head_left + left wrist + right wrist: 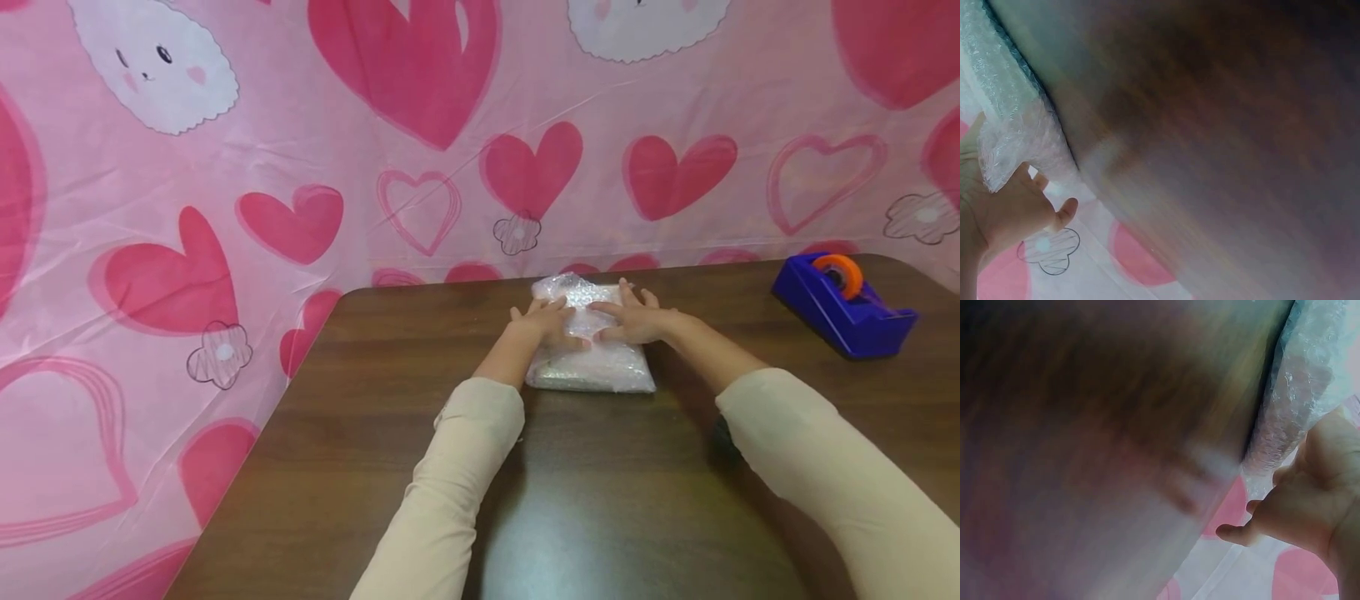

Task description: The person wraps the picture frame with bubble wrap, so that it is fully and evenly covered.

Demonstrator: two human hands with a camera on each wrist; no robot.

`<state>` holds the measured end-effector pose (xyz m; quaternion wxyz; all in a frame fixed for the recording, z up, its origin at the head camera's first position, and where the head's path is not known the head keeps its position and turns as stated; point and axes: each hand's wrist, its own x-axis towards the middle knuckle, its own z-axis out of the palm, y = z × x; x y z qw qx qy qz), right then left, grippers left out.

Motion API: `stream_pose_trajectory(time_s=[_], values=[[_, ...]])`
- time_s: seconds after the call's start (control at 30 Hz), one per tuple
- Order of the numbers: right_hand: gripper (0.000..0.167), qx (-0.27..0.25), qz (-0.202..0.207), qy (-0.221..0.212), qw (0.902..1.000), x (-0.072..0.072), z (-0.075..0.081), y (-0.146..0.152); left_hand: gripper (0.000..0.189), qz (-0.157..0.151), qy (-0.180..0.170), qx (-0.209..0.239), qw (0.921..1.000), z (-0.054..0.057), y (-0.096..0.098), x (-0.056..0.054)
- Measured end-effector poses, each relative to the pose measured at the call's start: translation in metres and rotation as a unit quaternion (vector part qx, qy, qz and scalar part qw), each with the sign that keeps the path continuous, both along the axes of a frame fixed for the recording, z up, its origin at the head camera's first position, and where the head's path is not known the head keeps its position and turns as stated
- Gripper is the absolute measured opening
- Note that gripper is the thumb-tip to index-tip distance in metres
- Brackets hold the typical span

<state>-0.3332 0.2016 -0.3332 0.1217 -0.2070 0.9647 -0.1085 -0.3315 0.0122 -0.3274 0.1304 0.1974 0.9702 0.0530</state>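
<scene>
A flat package in clear bubble wrap lies on the brown wooden table near its far edge. My left hand rests on its left side with the fingers spread. From the right, my right hand lies on the wrap, fingers also spread. In the left wrist view, the bubble wrap runs along the left edge, with the left hand against its end. The right wrist view has the bubble wrap at upper right, the right hand touching it. What is inside the wrap cannot be made out.
A blue tape dispenser with an orange roll of tape stands at the table's right rear. Behind the table hangs a pink cloth printed with hearts. A small dark object is partly hidden beneath the right sleeve.
</scene>
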Motion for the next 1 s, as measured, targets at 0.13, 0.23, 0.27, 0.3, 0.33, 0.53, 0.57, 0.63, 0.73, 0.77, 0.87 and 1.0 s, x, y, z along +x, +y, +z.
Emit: stream_pose_trajectory(time_s=[0.13, 0.23, 0.27, 0.3, 0.33, 0.53, 0.57, 0.63, 0.73, 0.77, 0.87, 1.0], values=[[0.079, 0.004, -0.045, -0.028, 0.9986, -0.002, 0.0, -0.001, 0.073, 0.004, -0.001, -0.002, 1.0, -0.001, -0.001, 0.001], [0.088, 0.011, -0.057, -0.035, 0.9977, -0.005, 0.0, 0.0, 0.073, 0.006, -0.003, -0.003, 1.0, -0.002, -0.001, 0.001], [0.091, 0.013, -0.06, -0.037, 0.9974, -0.005, 0.0, 0.0, 0.072, 0.005, -0.003, -0.003, 1.0, -0.002, 0.0, 0.001], [0.092, 0.017, -0.061, -0.038, 0.9972, -0.006, 0.001, 0.001, 0.072, 0.005, -0.003, -0.004, 1.0, -0.003, 0.0, 0.001], [0.092, 0.019, -0.061, -0.037, 0.9973, -0.006, 0.001, 0.001, 0.072, 0.004, -0.002, -0.002, 1.0, -0.003, 0.0, 0.002], [0.083, 0.014, -0.057, 0.028, 0.9979, 0.002, 0.003, -0.001, 0.072, 0.002, 0.004, -0.003, 1.0, 0.0, 0.0, 0.002], [0.08, 0.013, -0.052, 0.043, 0.9977, 0.005, 0.002, -0.002, 0.072, 0.003, 0.004, -0.004, 1.0, 0.0, 0.0, 0.003], [0.072, 0.015, -0.038, 0.068, 0.9969, 0.009, 0.002, -0.004, 0.072, 0.005, 0.001, -0.004, 1.0, 0.001, 0.0, 0.003], [0.063, 0.027, -0.023, 0.078, 0.9963, 0.013, 0.002, -0.006, 0.073, 0.007, -0.001, -0.002, 1.0, 0.001, 0.0, 0.003], [0.062, 0.031, -0.019, 0.075, 0.9965, 0.014, 0.002, -0.007, 0.073, 0.008, -0.001, -0.002, 1.0, 0.001, 0.0, 0.003], [0.059, 0.041, -0.01, 0.055, 0.9976, 0.015, 0.003, -0.008, 0.073, 0.004, 0.001, -0.001, 1.0, 0.001, 0.0, 0.003], [0.058, 0.044, -0.001, 0.023, 0.9988, 0.016, 0.005, -0.007, 0.074, 0.0, 0.005, -0.003, 1.0, 0.0, 0.001, 0.002]])
